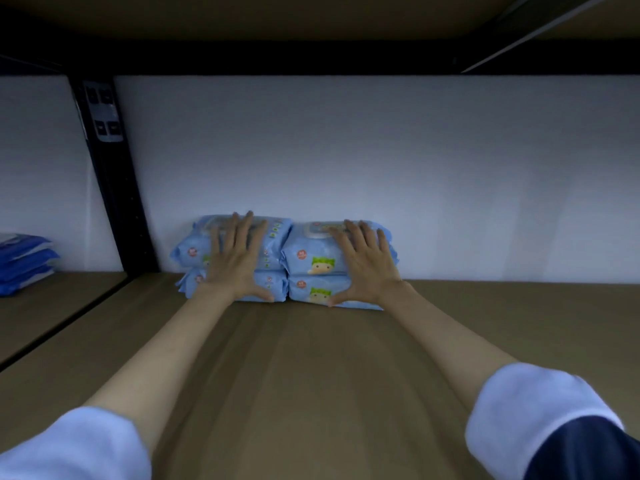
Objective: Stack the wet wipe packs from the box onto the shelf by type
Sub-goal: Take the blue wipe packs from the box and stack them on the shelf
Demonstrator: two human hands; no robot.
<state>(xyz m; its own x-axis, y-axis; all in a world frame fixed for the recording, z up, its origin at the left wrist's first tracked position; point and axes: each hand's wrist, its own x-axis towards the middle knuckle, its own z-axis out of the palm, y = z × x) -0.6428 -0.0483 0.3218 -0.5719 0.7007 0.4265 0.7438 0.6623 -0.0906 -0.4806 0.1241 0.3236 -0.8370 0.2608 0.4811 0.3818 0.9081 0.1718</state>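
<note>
Two stacks of light blue wet wipe packs stand side by side against the white back wall of the brown shelf. Each stack is two packs high. My left hand lies flat with spread fingers on the front and top of the left stack. On the right stack, my right hand presses the same way, fingers straight. The packs show a cartoon figure with a green hat and a red round sticker. The box is not in view.
A black metal upright divides the shelf at the left. Beyond it, a pile of darker blue packs sits in the neighbouring bay. Another shelf board hangs overhead. Bare brown shelf stretches right of the stacks.
</note>
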